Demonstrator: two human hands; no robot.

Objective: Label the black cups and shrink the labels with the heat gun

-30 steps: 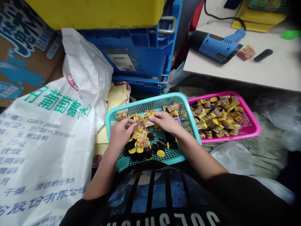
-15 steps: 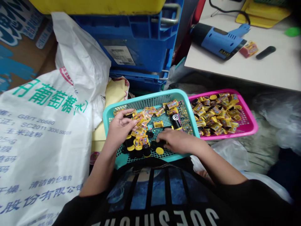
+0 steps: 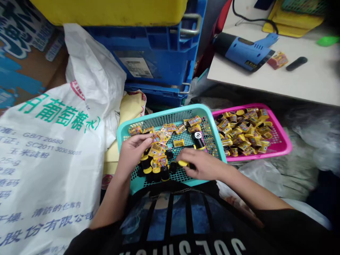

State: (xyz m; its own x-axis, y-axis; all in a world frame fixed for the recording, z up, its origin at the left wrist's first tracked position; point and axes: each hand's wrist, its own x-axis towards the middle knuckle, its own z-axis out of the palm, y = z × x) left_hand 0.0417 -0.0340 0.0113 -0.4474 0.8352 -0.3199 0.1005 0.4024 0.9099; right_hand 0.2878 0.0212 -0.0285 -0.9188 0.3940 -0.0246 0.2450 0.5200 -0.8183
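We've got the right hand (image 3: 200, 163) curled, pinching a smooth yellow-capped black cylinder (image 3: 183, 163), round cap poking out between fingers and thumb, our left hand (image 3: 134, 148) beside glossy printed sleeves (image 3: 158, 148), its grip unclear to us, turquoise plastic mesh basket (image 3: 159, 117) beneath.

Left hand (image 3: 132, 150) left of centre, thumb and fingers close together; left forearm (image 3: 113, 198) bare, rising steeply from the lower left; right hand (image 3: 202, 163) just right of centre, back turned up, fingers curled inward; right forearm (image 3: 249, 186) bare, sloping in from the lower right.
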